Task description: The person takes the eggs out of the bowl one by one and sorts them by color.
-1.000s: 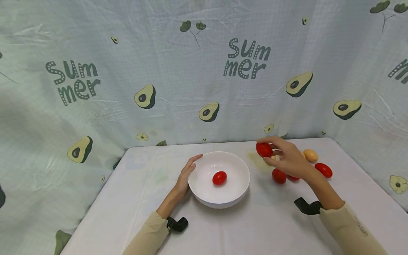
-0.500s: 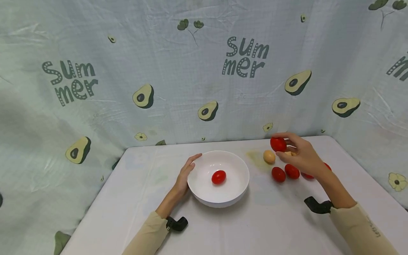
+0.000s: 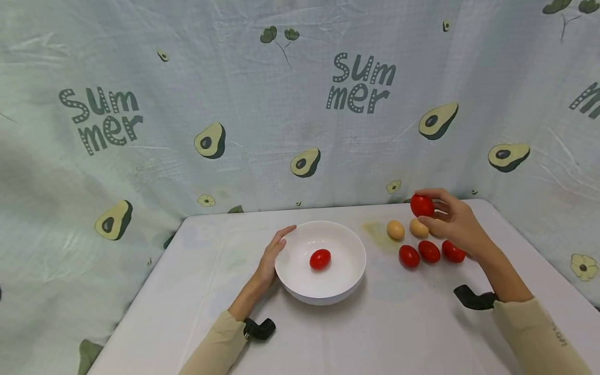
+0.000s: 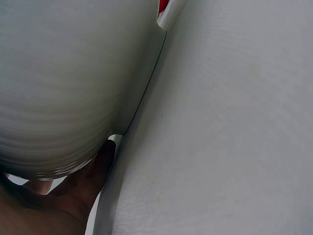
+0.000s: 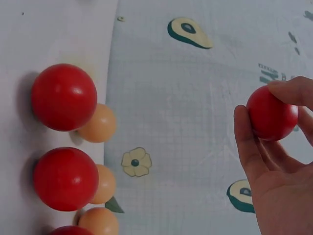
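Note:
A white bowl [image 3: 321, 286] stands mid-table with one red egg [image 3: 320, 259] lying inside. My left hand [image 3: 269, 260] holds the bowl at its left side, fingers along the rim; in the left wrist view the thumb [image 4: 105, 159] lies low against the bowl's wall. Above the back right of the table, my right hand [image 3: 452, 219] pinches another red egg [image 5: 272, 113] between thumb and fingertips. Beneath it are a front row of red eggs [image 3: 409, 257] and a back row of yellowish eggs [image 3: 396, 230], some partly hidden by the hand.
The white table [image 3: 225, 291] ends at the back against a hanging cloth [image 3: 262, 114] printed with avocados and lettering. Black wrist mounts [image 3: 475, 298] are on both forearms, low over the table.
My right hand has moved right and slightly back with the red egg held, uncovering more of the eggs below. The left hand stays at the bowl.

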Available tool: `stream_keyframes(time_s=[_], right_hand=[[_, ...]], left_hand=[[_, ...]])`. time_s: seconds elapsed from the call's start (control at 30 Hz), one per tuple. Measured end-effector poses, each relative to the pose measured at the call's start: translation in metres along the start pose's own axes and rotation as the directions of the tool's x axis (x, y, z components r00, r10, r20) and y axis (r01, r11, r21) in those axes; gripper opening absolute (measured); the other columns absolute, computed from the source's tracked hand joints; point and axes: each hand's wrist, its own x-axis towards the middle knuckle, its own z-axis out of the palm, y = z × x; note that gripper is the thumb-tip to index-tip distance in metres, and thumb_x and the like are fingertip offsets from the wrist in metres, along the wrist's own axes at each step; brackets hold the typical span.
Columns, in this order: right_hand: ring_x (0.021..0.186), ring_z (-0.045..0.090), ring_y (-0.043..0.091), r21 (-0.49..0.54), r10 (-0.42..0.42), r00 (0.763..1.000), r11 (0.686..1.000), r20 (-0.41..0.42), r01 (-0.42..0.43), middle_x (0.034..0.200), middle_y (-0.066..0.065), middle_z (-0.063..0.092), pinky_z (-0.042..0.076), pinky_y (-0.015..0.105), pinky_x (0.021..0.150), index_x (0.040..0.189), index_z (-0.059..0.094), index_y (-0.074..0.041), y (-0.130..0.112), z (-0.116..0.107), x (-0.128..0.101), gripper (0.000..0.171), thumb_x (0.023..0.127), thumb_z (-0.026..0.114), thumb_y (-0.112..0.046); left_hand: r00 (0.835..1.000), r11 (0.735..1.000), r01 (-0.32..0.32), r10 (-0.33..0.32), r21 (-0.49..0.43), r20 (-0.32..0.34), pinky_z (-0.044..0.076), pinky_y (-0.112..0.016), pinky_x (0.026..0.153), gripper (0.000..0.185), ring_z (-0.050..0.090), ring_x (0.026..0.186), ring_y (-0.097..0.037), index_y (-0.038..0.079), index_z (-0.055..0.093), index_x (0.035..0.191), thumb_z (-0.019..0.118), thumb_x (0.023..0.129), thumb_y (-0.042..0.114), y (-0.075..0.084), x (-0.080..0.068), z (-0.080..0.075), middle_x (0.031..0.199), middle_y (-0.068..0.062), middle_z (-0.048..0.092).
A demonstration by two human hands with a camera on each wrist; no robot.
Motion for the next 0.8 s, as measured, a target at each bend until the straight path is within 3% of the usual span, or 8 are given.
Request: stream_keyframes(time_s=[0.23,0.8], right_hand=[[0.113,0.052,-0.011,0.044,0.016,0.999,0.999,-0.048,-0.014,0.131,-0.024,0.051,0.051,0.006,0.084,0.149,0.049,-0.012,0.007,-0.012,0.001,0.058,0.096,0.071,-0.009],[0.111,0.053,-0.011,0.058,0.072,0.977,0.996,-0.201,-0.062,0.128,-0.03,0.05,0.048,0.001,0.082,0.152,0.049,-0.015,0.034,-0.05,-0.008,0.058,0.097,0.068,-0.005]], left_hand=[[1.0,1.0,0.004,-0.004,0.01,0.002,0.019,-0.056,0.129,0.052,0.03,0.156,-0.033,0.016,0.037,0.159,0.025,0.11,0.029,0.0,0.0,-0.001,0.17,-0.007,0.026],[1.0,1.0,0.005,-0.005,0.022,-0.014,0.017,-0.056,0.129,0.052,0.025,0.158,-0.032,0.016,0.038,0.159,0.026,0.11,0.029,-0.001,0.001,-0.001,0.17,-0.006,0.027]])
